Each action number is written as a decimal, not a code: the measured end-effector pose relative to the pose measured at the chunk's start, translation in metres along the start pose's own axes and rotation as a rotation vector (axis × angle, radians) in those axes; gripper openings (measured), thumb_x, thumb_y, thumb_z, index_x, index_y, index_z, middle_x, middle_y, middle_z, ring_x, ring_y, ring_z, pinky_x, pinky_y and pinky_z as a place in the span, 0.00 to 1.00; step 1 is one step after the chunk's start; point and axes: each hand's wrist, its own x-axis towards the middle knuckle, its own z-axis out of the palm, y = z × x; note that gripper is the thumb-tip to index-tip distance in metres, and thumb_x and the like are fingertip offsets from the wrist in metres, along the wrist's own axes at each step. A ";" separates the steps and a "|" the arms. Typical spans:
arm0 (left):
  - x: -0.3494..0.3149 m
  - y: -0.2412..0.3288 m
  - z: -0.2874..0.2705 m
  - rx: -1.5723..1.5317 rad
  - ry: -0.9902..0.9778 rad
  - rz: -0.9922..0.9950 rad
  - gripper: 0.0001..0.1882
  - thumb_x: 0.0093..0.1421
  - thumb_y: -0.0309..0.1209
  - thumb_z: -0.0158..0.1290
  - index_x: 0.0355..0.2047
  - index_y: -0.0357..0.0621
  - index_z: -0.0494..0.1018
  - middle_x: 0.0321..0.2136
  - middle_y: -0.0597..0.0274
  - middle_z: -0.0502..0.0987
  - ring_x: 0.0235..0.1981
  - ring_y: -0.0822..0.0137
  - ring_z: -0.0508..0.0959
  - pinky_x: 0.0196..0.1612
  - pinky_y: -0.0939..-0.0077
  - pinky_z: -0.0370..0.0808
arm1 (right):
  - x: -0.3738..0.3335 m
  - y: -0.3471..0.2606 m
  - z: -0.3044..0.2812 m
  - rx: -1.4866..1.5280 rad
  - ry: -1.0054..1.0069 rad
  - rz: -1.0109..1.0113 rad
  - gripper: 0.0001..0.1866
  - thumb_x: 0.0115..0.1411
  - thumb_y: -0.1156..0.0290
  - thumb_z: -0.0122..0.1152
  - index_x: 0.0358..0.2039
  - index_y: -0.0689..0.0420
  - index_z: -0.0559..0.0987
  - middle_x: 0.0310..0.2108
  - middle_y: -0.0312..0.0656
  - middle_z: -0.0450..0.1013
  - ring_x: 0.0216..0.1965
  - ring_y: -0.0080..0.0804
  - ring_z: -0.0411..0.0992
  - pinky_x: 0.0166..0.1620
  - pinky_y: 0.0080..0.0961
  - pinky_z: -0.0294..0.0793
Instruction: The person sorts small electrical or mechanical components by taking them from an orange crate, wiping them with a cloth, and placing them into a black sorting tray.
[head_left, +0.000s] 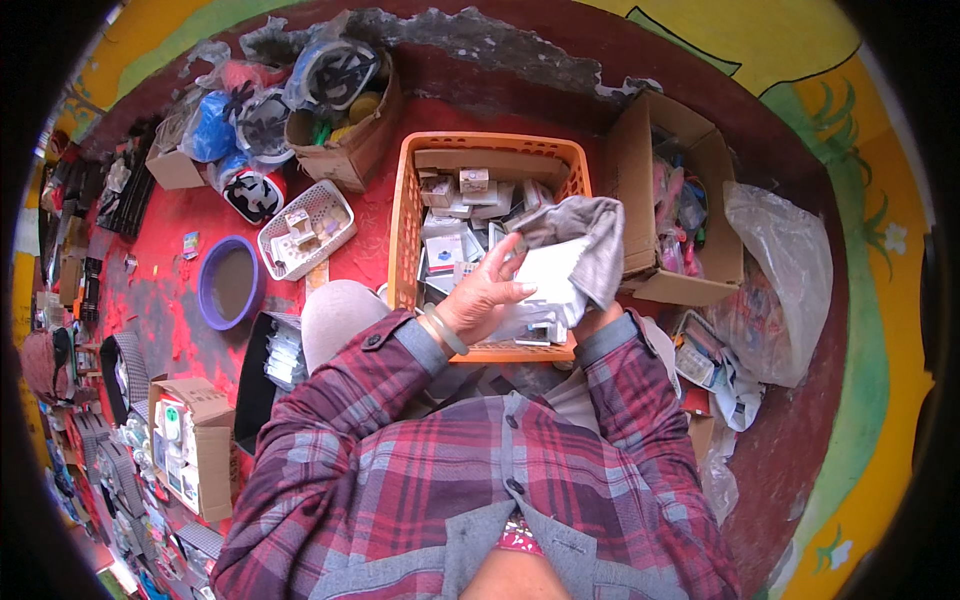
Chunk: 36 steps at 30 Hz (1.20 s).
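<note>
My left hand (487,292) rests its fingers on a white box (548,285) held over the front of an orange plastic crate (405,215). A grey cloth (585,230) is draped over the box's far side. My right hand is hidden under the cloth and box; only its plaid sleeve (610,340) shows, reaching up to them. The crate holds several small white and grey boxes (455,225). A pale bangle sits on my left wrist.
An open cardboard box (640,150) with coloured items stands right of the crate, a clear plastic bag (785,290) beyond it. Left are a white basket (310,228), a purple bowl (228,283), a cardboard box (350,150) and bagged goods. Another small carton (195,445) sits at lower left.
</note>
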 end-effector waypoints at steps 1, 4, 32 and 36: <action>-0.001 0.005 0.002 0.010 0.000 0.005 0.46 0.45 0.20 0.56 0.60 0.41 0.41 0.54 0.55 0.57 0.54 0.62 0.62 0.56 0.71 0.59 | -0.007 -0.017 0.007 0.167 -0.124 0.034 0.19 0.62 0.57 0.40 0.48 0.55 0.63 0.45 0.42 0.66 0.45 0.32 0.65 0.46 0.28 0.70; 0.001 0.014 0.005 -0.022 -0.022 0.023 0.41 0.46 0.18 0.55 0.59 0.39 0.47 0.49 0.56 0.64 0.48 0.65 0.68 0.52 0.73 0.64 | -0.016 0.014 -0.061 -1.330 0.143 -0.158 0.25 0.64 0.58 0.37 0.57 0.57 0.55 0.54 0.45 0.58 0.51 0.36 0.59 0.56 0.26 0.59; -0.005 0.003 -0.003 0.169 -0.009 0.165 0.34 0.55 0.25 0.47 0.60 0.40 0.44 0.51 0.58 0.63 0.49 0.68 0.67 0.51 0.74 0.64 | -0.009 0.019 -0.004 -0.977 0.062 -0.195 0.23 0.55 0.57 0.56 0.46 0.61 0.69 0.37 0.38 0.71 0.37 0.27 0.69 0.42 0.20 0.68; 0.001 0.003 -0.010 0.154 0.012 0.126 0.33 0.52 0.23 0.50 0.57 0.39 0.51 0.48 0.59 0.66 0.48 0.67 0.68 0.51 0.72 0.64 | -0.002 0.023 -0.008 -0.434 0.152 -0.062 0.16 0.59 0.63 0.52 0.42 0.62 0.71 0.35 0.35 0.72 0.33 0.23 0.70 0.38 0.17 0.70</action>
